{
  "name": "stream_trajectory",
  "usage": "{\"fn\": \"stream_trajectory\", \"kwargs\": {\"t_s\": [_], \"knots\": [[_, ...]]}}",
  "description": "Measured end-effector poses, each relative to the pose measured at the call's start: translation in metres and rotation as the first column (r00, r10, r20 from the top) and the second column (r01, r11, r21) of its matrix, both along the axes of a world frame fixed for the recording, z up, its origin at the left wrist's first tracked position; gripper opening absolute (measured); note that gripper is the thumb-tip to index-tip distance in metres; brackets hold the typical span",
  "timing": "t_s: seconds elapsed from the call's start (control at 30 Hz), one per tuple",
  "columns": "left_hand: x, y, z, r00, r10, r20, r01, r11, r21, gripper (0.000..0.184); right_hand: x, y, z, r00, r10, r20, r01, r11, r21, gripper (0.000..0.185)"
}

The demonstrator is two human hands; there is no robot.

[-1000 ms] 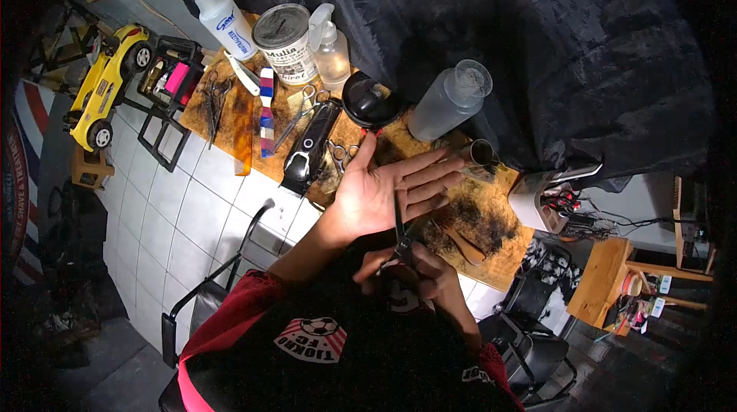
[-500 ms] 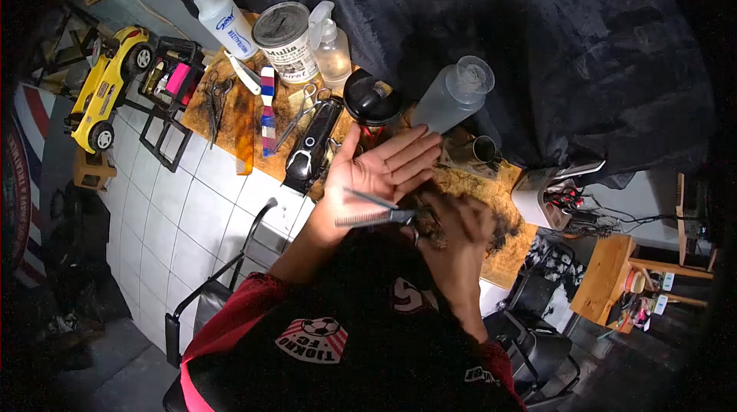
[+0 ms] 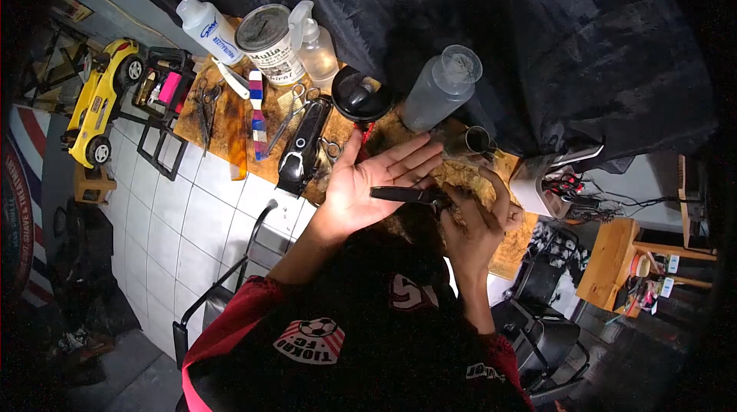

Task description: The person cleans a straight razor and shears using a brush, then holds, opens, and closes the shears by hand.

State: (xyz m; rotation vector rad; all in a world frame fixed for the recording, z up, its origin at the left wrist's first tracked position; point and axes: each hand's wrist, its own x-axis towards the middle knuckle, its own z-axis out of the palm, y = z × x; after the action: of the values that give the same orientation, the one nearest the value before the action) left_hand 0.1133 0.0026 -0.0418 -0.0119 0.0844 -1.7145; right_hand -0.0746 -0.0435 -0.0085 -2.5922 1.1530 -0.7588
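Note:
Palm up and fingers stretched, my left hand point(image 3: 376, 185) is over the brown wooden table point(image 3: 503, 247) and holds nothing. In my right hand point(image 3: 477, 220) is a pair of thinning scissors point(image 3: 401, 194), its dark blades pointing left across the left palm. The finger loops are mostly hidden by the right fingers. Just left of the left hand lie a black hair clipper point(image 3: 305, 147) and another pair of scissors point(image 3: 288, 116). A black-lidded container point(image 3: 361, 95) stands beyond the left fingertips, and a translucent bottle point(image 3: 439, 91) rises behind both hands.
Along the table's left are an amber comb point(image 3: 239, 158), a striped comb-like tool point(image 3: 257, 112), dark scissors point(image 3: 207, 112) and a white-handled tool point(image 3: 230, 78). Behind stand a white bottle point(image 3: 209, 30), a tin point(image 3: 265, 47) and a spray bottle point(image 3: 315, 51). A metal cup point(image 3: 477, 139) is right.
The thinning scissors have turned in my right hand; their blades were spread with teeth showing and now appear together. The right fingers, blurred before, are clearer. My left hand stays spread.

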Motion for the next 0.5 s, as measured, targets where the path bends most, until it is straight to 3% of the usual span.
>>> {"fn": "stream_trajectory", "kwargs": {"t_s": [0.1,0.17,0.2,0.27,0.33,0.47,0.5], "knots": [[0.001,0.001,-0.001,1.000,-0.007,0.029,0.008,0.999,-0.037,0.085,0.011,-0.001,0.008,0.999,-0.015,0.042,0.014,1.000,0.012,0.049],[0.003,0.003,0.004,0.990,-0.052,-0.132,0.049,0.998,-0.025,0.088,0.014,-0.003,0.011,0.995,-0.043,0.087,0.041,0.999,0.026,0.046],[0.002,0.003,0.004,0.990,-0.051,-0.131,0.048,0.999,-0.024,0.088,0.011,-0.005,0.011,0.997,-0.030,0.074,0.032,0.999,-0.015,0.047],[-0.001,0.001,0.003,0.999,-0.031,0.025,0.031,0.999,-0.021,0.088,0.006,-0.008,0.008,0.998,-0.018,0.062,0.021,0.998,-0.058,0.048],[-0.002,0.001,0.004,0.999,-0.031,0.023,0.031,1.000,-0.004,0.088,0.000,-0.007,0.003,0.987,0.012,0.159,-0.018,0.999,0.034,0.049],[-0.001,0.002,0.002,0.999,-0.046,0.027,0.046,0.999,-0.016,0.088,0.006,-0.010,0.006,0.991,0.045,0.127,-0.042,0.999,-0.029,0.045],[-0.002,0.002,0.002,0.999,-0.046,0.028,0.047,0.999,-0.016,0.088,0.012,-0.009,0.013,0.988,-0.009,0.154,0.018,0.998,-0.053,0.041]]}}
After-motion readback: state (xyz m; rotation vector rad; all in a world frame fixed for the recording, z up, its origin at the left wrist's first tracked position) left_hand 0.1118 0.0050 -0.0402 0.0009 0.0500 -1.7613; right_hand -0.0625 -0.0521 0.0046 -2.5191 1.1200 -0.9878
